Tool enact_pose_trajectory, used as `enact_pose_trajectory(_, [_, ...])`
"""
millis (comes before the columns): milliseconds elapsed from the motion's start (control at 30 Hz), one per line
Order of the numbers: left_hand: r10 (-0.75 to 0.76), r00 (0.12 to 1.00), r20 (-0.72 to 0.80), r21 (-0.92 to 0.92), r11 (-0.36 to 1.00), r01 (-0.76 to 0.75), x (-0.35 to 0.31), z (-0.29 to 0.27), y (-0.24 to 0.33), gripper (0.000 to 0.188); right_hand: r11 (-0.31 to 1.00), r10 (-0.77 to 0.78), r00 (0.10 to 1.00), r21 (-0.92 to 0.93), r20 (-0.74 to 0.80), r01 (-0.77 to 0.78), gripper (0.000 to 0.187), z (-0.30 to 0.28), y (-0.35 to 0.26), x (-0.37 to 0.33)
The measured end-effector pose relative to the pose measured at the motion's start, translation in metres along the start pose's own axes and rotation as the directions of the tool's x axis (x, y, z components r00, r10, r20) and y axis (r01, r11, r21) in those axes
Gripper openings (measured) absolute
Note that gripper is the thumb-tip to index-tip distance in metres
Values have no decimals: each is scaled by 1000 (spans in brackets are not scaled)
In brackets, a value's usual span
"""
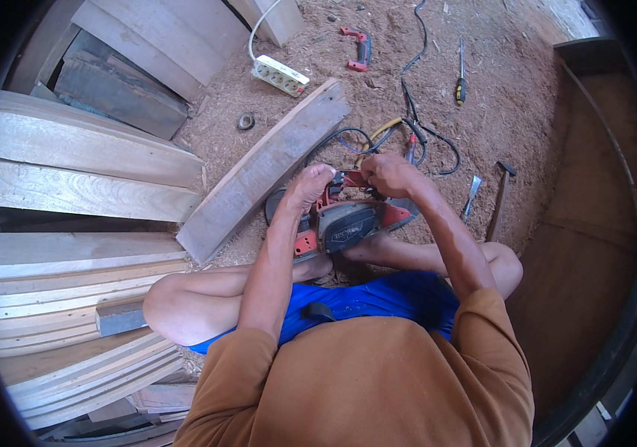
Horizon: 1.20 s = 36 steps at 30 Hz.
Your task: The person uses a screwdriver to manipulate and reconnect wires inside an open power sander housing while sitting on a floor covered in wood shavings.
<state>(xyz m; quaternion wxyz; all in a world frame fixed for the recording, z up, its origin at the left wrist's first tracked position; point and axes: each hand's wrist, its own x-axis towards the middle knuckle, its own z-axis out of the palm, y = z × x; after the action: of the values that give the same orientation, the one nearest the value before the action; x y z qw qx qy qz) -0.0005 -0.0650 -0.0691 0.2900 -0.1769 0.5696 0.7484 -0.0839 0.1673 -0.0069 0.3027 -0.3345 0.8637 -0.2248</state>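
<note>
An electric hand planer (352, 223), red with a black side cover, rests on the ground between my bare feet. Its top handle is opened up, with bits of wiring showing inside. My left hand (309, 186) is closed on the front of that opened handle, thumb and fingers pinched near the wiring. At the handle's rear end my right hand (391, 176) is curled shut, and what its fingers hold is hidden. A loose red and black handle cover (363, 52) lies farther off. Just beyond my right hand are pliers with yellow grips (380, 136) and a tangled black cord (449, 149).
A wooden beam (266, 167) lies left of the planer, near a tape roll (246, 121) and a white power strip (280, 75). Stacked planks (73, 186) fill the left. To the right are a screwdriver (461, 86), a chisel (472, 195), a hammer (502, 197) and a brown panel (587, 223).
</note>
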Motion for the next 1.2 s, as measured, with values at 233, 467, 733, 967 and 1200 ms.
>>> enact_pose_trajectory(233, [11, 1000, 1, 13, 1000, -11, 0, -2, -2, 26, 993, 97, 980, -55, -171, -108, 17, 16, -21, -3])
enact_pose_trajectory(467, [7, 1000, 15, -25, 1000, -6, 2, -4, -5, 23, 940, 241, 916, 311, -320, -138, 20, 6, -19, -28])
enact_pose_trajectory(733, [14, 1000, 8, 13, 1000, -14, 4, -4, -5, 23, 990, 83, 967, 128, -242, -53, 25, 13, -10, -53])
enact_pose_trajectory(967, [22, 999, -34, -11, 1000, -22, -7, 7, 4, 29, 984, 160, 943, 122, -291, -129, 23, 27, -8, -47])
enact_pose_trajectory(1200, [-12, 1000, -18, 113, 993, 14, 5, -2, 8, 32, 979, 202, 891, 107, -406, -173, 14, 36, -13, -40])
